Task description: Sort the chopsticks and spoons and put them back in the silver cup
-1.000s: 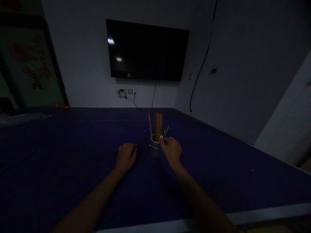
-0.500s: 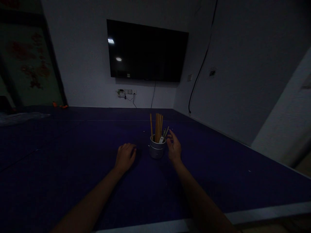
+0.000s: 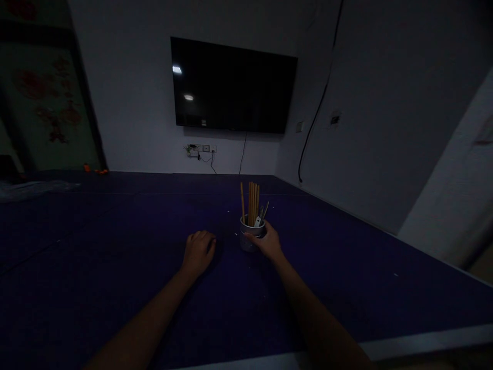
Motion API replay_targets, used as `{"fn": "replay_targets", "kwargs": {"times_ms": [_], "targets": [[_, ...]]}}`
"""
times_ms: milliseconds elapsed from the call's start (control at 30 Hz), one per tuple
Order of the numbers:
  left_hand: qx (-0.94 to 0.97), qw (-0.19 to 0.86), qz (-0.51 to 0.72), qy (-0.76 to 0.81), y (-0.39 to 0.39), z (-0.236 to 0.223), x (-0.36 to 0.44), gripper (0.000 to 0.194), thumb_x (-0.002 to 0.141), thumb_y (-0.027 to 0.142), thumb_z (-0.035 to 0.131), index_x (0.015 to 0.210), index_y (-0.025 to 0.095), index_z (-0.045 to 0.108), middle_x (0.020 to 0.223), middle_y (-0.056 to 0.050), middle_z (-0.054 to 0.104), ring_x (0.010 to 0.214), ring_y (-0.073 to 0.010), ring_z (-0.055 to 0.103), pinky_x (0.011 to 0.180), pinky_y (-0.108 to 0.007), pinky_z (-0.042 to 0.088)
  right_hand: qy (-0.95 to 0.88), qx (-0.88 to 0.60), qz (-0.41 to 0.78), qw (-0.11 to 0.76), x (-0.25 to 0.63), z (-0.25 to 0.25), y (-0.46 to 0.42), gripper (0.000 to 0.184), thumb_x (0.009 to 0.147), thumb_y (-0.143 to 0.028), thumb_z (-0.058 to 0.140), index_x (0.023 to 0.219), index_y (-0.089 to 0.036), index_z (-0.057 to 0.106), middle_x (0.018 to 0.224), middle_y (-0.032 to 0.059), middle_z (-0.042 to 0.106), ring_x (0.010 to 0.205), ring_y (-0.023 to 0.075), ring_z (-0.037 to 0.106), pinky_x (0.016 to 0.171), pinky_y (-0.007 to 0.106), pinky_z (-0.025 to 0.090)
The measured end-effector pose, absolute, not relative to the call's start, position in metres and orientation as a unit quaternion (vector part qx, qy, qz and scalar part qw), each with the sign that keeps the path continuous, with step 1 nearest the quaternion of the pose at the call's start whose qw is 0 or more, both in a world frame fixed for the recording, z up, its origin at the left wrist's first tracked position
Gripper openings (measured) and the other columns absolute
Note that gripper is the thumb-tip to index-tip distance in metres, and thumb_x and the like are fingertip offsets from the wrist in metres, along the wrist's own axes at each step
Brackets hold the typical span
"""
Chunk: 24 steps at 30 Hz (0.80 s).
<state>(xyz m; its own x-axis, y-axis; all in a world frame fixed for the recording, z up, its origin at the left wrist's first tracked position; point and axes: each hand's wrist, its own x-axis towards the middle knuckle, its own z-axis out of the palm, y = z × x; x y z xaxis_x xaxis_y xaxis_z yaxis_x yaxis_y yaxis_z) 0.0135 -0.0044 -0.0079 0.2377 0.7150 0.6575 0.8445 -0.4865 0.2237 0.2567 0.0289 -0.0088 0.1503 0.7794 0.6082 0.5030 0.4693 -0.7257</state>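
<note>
A grey utensil holder stands upright on the dark blue tabletop. Several wooden chopsticks rise from it, along with a white handle and thin metal utensils on its right side. My right hand is wrapped round the holder's right side, thumb across the front; its other fingers are mostly hidden behind. To the left of the holder, apart from it, my left hand rests palm down on the surface with fingers slightly bent and thumb apart, holding nothing.
A large dark television hangs on the far wall above sockets and cables. At the far left lie clear plastic sheeting and small orange objects. A black cable runs down the right wall. The table's pale edge is nearest me.
My right hand has moved from beside the holder onto it and closed round its right side. The holder appears shifted slightly right. My left hand stays put.
</note>
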Motion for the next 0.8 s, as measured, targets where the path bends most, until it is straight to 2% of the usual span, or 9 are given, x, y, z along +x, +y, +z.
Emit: {"fn": "replay_targets", "kwargs": {"times_ms": [133,300,800], "targets": [[-0.782,0.091,-0.360,-0.500,-0.003,-0.009,0.013,0.024,0.093,0.024,0.041,0.089,0.019,0.064,0.092,-0.006,0.068,0.090,-0.0206,0.059,0.084,-0.038,0.041,-0.555,-0.555,0.064,0.616,0.269,-0.003,0.031,0.067,0.061,-0.055,0.073,0.115,-0.017,0.060,0.108,0.0136,0.071,0.099,0.0281,0.066,0.083,0.039,0.051],[-0.785,0.084,-0.344,-0.507,-0.004,-0.008,0.012,0.024,0.093,0.024,0.040,0.089,0.018,0.064,0.091,-0.006,0.068,0.090,-0.0208,0.059,0.084,-0.038,0.040,-0.469,-0.624,0.006,0.625,0.296,0.001,0.033,0.071,0.060,-0.059,0.070,0.115,-0.015,0.060,0.109,0.0159,0.069,0.098,0.0300,0.065,0.082,0.039,0.049],[-0.786,0.053,-0.315,-0.529,-0.004,-0.008,0.012,0.023,0.092,0.025,0.042,0.091,0.020,0.065,0.096,-0.006,0.068,0.095,-0.0209,0.059,0.087,-0.037,0.040,-0.448,-0.646,0.011,0.618,0.318,-0.006,0.041,0.070,0.056,-0.059,0.071,0.110,-0.015,0.061,0.107,0.0159,0.069,0.095,0.0309,0.064,0.081,0.041,0.048]]}}
